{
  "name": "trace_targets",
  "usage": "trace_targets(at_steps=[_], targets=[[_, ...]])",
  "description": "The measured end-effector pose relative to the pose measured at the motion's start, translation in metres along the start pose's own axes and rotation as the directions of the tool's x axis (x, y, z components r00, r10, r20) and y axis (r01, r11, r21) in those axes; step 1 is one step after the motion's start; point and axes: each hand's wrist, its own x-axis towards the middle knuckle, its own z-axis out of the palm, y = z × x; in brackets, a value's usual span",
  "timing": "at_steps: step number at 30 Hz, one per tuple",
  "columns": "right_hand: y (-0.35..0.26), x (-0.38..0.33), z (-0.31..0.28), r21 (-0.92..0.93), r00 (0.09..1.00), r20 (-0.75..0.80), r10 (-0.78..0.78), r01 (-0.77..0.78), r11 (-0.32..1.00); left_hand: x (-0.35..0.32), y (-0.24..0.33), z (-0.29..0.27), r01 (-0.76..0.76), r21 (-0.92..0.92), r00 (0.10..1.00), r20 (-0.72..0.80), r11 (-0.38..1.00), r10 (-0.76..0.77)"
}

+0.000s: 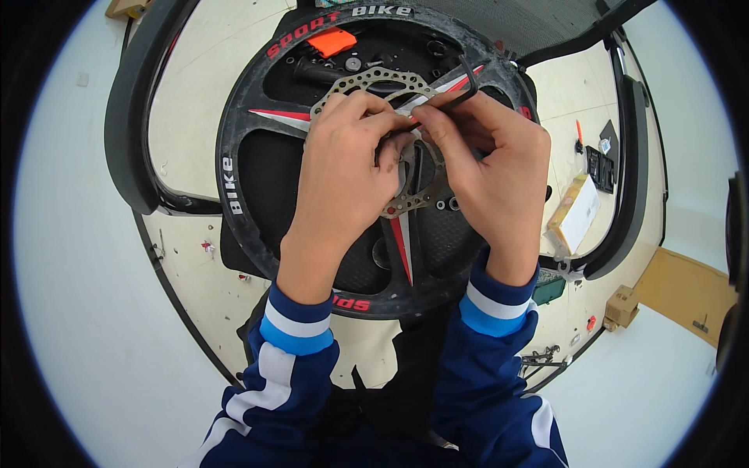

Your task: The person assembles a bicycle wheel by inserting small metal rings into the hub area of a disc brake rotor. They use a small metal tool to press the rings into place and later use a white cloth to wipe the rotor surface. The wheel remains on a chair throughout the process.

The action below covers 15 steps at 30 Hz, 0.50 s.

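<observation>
A black spoked bicycle wheel [232, 148] with red and white accents lies flat before me. A silver perforated brake disc [380, 76] sits at its hub, partly covered by my hands. My right hand [499, 164] is closed round a black bent hex key [470, 87], whose long arm slants down toward my left fingertips. My left hand [343, 164] rests over the left side of the disc. Its thumb and fingers are pinched together close to the key's lower end; what lies between them is hidden.
The wheel rests on a dark chair seat between black armrests [144, 109]. An orange piece [331, 41], a black grip-like tube [320, 74] and small hardware [353, 62] lie within the wheel's openings. On the floor at right are a tool case [601, 168] and a cardboard box [622, 306].
</observation>
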Motion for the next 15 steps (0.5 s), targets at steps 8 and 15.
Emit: trace_targets(at_steps=[8,15], targets=[[0.0025,-0.0016,-0.0055,0.026,0.997,0.030,0.074,-0.075,0.997,-0.0008,0.0045,0.0040,0.037,0.042,0.999,0.016,0.998,-0.038],[0.0039,-0.0012,-0.0079,0.004,0.997,0.065,0.032,-0.033,0.999,-0.0003,0.0045,-0.0005,0.030,0.009,0.997,0.066,1.000,-0.030]])
